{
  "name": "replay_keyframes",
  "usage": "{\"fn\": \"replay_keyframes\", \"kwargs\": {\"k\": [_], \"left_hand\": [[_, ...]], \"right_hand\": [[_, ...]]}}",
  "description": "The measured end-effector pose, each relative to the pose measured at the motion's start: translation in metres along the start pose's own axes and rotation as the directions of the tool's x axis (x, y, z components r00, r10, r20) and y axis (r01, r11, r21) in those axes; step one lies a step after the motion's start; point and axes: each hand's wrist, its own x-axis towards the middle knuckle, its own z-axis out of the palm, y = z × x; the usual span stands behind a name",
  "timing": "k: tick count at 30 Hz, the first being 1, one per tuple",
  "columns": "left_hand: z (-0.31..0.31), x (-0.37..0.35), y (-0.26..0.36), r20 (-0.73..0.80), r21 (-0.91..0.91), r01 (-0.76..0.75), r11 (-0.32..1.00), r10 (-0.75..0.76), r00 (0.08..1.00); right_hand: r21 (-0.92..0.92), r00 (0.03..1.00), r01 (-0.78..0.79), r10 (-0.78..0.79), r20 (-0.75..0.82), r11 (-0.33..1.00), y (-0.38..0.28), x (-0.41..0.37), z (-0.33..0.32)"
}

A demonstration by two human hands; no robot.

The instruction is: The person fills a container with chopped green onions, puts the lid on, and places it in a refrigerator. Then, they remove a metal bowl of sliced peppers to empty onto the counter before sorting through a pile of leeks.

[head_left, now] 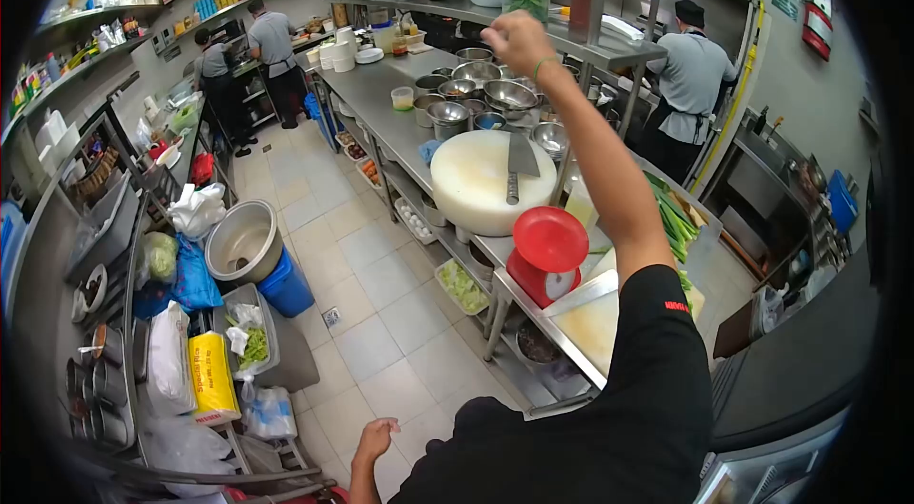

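Observation:
My right hand (520, 44) is raised over the steel counter, level with the upper shelf. Its fingers are loosely bent and apart, with nothing visible in them; it overlaps the base of a green-lidded container (526, 1). Below my outstretched arm, a cleaver (520, 161) lies on a thick round chopping block (457, 182). A red kitchen scale (550, 239) stands in front of the block. My left hand (377, 437) hangs low over the floor tiles, fingers curled in and nothing showing in them.
Metal bowls (510, 97) crowd the counter beyond the block. Leafy greens (674, 218) lie right of my arm. At left stand a large pot (243, 239), a blue bin (286, 283) and a yellow rice bag (213, 375). A co-worker (687, 76) stands at right; others work farther back.

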Motion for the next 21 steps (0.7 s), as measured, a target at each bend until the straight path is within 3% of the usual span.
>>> {"fn": "replay_keyframes", "kwargs": {"k": [1, 2, 3, 5, 6, 7, 9, 10, 13, 15, 16, 18, 20, 21], "left_hand": [[-0.005, 0.003, 0.012, -0.026, 0.042, 0.007, 0.999, -0.006, 1.0], [-0.003, 0.003, 0.017, -0.054, 0.081, 0.016, 0.997, -0.012, 0.998], [-0.03, -0.017, 0.009, -0.039, 0.09, 0.081, 0.993, -0.078, 0.996], [-0.038, 0.013, 0.02, -0.212, 0.081, 0.075, 0.994, -0.056, 0.976], [-0.033, 0.015, 0.032, -0.251, 0.159, 0.071, 0.985, -0.03, 0.967], [-0.032, 0.021, 0.031, -0.261, 0.158, 0.065, 0.985, -0.022, 0.965], [-0.019, 0.025, 0.018, -0.232, 0.13, 0.244, 0.961, -0.21, 0.95], [-0.013, 0.027, 0.015, -0.175, 0.098, 0.251, 0.963, -0.231, 0.957], [0.003, 0.035, 0.012, -0.102, 0.009, 0.265, 0.964, -0.263, 0.959], [0.007, 0.039, 0.023, -0.031, 0.012, 0.353, 0.936, -0.353, 0.935], [0.013, 0.053, -0.02, -0.041, 0.031, 0.272, 0.962, -0.271, 0.962], [0.011, 0.078, -0.011, -0.049, -0.03, 0.247, 0.969, -0.248, 0.968], [0.002, 0.09, 0.031, -0.126, -0.156, 0.206, 0.966, -0.226, 0.966], [-0.004, 0.1, 0.054, -0.191, -0.283, 0.095, 0.954, -0.153, 0.97]], "right_hand": [[-0.098, 0.996, -0.019, 0.01, -0.088, 0.995, 0.017, 0.011, -0.002], [-0.143, 0.992, -0.12, 0.114, -0.05, 0.982, 0.037, 0.024, -0.004], [-0.114, 0.988, -0.155, 0.155, -0.003, 0.981, 0.046, 0.022, 0.04], [-0.222, 0.929, -0.364, 0.335, -0.158, 0.905, 0.068, 0.061, 0.041], [-0.19, 0.87, -0.492, 0.478, -0.116, 0.85, 0.081, 0.075, 0.048], [-0.183, 0.873, -0.488, 0.472, -0.124, 0.853, 0.084, 0.085, 0.051], [-0.223, 0.723, -0.689, 0.671, -0.163, 0.689, 0.089, 0.096, 0.06], [-0.216, 0.694, -0.718, 0.7, -0.166, 0.661, 0.097, 0.103, 0.065], [-0.239, 0.63, -0.765, 0.771, -0.087, 0.598, 0.108, 0.108, 0.07], [-0.185, 0.619, -0.777, 0.784, -0.052, 0.601, 0.124, 0.112, 0.077], [-0.146, 0.663, -0.744, 0.747, -0.044, 0.652, 0.14, 0.111, 0.088], [-0.112, 0.709, -0.704, 0.702, -0.068, 0.701, 0.156, 0.113, 0.094], [-0.144, 0.738, -0.675, 0.66, -0.142, 0.723, 0.15, 0.107, 0.09], [-0.097, 0.795, -0.604, 0.589, -0.145, 0.791, 0.137, 0.1, 0.077]]}}
